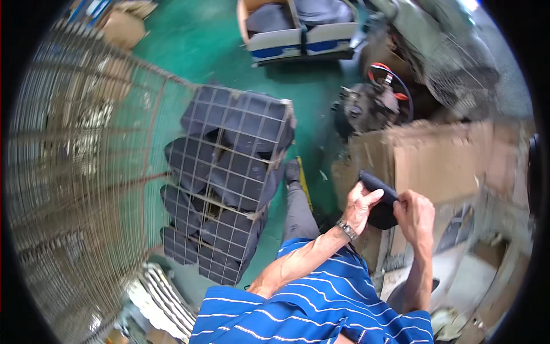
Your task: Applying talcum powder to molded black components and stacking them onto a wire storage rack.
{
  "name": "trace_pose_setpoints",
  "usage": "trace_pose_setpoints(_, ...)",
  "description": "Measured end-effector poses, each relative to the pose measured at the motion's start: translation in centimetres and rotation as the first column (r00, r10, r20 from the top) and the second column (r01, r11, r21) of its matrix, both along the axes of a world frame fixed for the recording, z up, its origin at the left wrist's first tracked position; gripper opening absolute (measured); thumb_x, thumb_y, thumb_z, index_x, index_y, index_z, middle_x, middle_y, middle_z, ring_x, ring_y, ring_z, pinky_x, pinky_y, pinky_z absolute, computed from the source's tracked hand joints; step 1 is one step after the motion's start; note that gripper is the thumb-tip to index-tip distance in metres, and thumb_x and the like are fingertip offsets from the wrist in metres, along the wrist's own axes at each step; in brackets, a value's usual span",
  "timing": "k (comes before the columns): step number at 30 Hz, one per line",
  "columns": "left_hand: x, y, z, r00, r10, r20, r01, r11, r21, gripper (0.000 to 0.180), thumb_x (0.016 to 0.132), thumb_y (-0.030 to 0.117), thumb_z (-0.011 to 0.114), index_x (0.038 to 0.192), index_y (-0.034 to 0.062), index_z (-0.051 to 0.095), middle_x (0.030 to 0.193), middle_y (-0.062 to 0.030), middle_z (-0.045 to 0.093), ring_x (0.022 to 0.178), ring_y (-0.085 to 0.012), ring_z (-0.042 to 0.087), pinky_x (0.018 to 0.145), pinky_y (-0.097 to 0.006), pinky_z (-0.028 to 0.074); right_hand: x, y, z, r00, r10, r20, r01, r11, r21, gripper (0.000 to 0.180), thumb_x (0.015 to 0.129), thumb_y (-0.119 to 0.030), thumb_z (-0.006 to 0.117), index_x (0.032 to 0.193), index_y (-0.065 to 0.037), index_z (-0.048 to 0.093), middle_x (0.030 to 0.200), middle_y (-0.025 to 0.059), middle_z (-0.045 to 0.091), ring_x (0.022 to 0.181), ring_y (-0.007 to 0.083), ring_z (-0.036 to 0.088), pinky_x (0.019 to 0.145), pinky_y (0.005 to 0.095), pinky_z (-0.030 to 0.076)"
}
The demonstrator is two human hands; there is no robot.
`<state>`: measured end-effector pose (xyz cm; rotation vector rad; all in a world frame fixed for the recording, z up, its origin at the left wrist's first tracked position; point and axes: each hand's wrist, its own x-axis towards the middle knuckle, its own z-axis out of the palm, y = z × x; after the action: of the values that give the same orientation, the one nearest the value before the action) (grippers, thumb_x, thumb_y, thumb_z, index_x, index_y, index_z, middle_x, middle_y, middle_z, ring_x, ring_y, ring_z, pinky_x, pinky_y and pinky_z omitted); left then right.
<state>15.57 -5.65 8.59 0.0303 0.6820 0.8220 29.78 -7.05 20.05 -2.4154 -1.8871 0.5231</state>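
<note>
A dark, curved piece of soft-looking sheet material [382,216] is between my two hands, in front of my body on the right side. Its upper edge is folded or rolled over. My left hand [358,206], with a watch at the wrist, grips the left end, thumb laid across it. The fingers of my right hand [417,215] are closed on the right edge; their tips are partly hidden. To the left stands a wire-grid rack [286,103] filled with similar dark pieces [238,175], stacked in several bundles.
Brown cardboard [438,169] lies right behind my hands, with a metal machine [366,109] with red and blue hoses beyond. Two open boxes [278,46] of dark pieces sit on the green floor [189,34] ahead. Wire mesh [109,172] spans the left side. My leg [298,212] stands beside the rack.
</note>
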Motion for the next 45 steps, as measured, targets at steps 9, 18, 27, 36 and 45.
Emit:
trace_pose_setpoints(9, -17.8, 18.9, -5.2, 0.791, 0.468, -0.395, -0.411, 0.884, 0.222, 0.039, 0.079, 0.005, 0.062, 0.118, 0.0024, 0.057, 0.099, -0.0058, 0.062, 0.087, -0.019, 0.061, 0.081, -0.034, 0.054, -18.0, 17.5, -8.3, 0.903, 0.069, -0.423, -0.033, 0.995, 0.094, 0.035, 0.088, -0.034, 0.076, 0.108, -0.005, 0.071, 0.084, 0.0112, 0.069, 0.076, 0.0285, 0.067, 0.074, 0.0389, 0.054)
trace_pose_setpoints(18, -39.6, 37.7, -7.0, 0.814, 0.51, -0.277, -0.362, 0.82, 0.444, 0.055, 0.075, 0.001, 0.054, 0.13, 0.0024, 0.057, 0.116, -0.0106, 0.065, 0.106, -0.0283, 0.065, 0.1, -0.042, 0.054, -25.1, 24.4, -12.5, 0.827, 0.228, -0.514, -0.152, 0.971, 0.186, 0.044, 0.09, -0.022, 0.077, 0.127, -0.003, 0.062, 0.103, 0.0117, 0.066, 0.082, 0.0237, 0.062, 0.078, 0.0364, 0.054)
trace_pose_setpoints(27, -67.8, 37.8, -25.1, 0.576, 0.551, -0.605, -0.649, 0.757, 0.071, 0.037, 0.083, 0.009, 0.058, 0.119, -0.0008, 0.061, 0.12, -0.0174, 0.067, 0.108, -0.034, 0.067, 0.1, -0.055, 0.053, -22.0, 17.8, -22.0, 0.862, 0.301, -0.408, -0.353, 0.934, -0.057, 0.041, 0.088, -0.019, 0.073, 0.123, -0.002, 0.061, 0.111, 0.0196, 0.065, 0.104, 0.0388, 0.063, 0.092, 0.0462, 0.052)
trace_pose_setpoints(36, -57.5, 31.3, -33.2, -0.278, 0.199, -0.94, -0.176, 0.951, 0.253, 0.068, 0.086, 0.034, 0.081, 0.127, -0.0135, 0.057, 0.118, -0.0286, 0.066, 0.112, -0.0417, 0.064, 0.104, -0.048, 0.047, -18.1, 12.2, -25.3, 0.939, 0.082, -0.335, -0.192, 0.931, -0.31, 0.042, 0.091, -0.024, 0.069, 0.126, -0.002, 0.062, 0.118, 0.0207, 0.066, 0.113, 0.0393, 0.062, 0.099, 0.0463, 0.05)
trace_pose_setpoints(45, -31.5, 10.9, -27.4, 0.034, 0.317, -0.948, 0.104, 0.942, 0.319, 0.066, 0.086, 0.015, 0.08, 0.142, -0.002, 0.05, 0.136, -0.0236, 0.057, 0.126, -0.035, 0.057, 0.11, -0.044, 0.045, -14.5, 3.9, -22.8, 0.906, 0.013, -0.424, -0.12, 0.967, -0.226, 0.041, 0.092, -0.026, 0.068, 0.126, -0.002, 0.063, 0.118, 0.0214, 0.067, 0.112, 0.0387, 0.064, 0.098, 0.0467, 0.051)
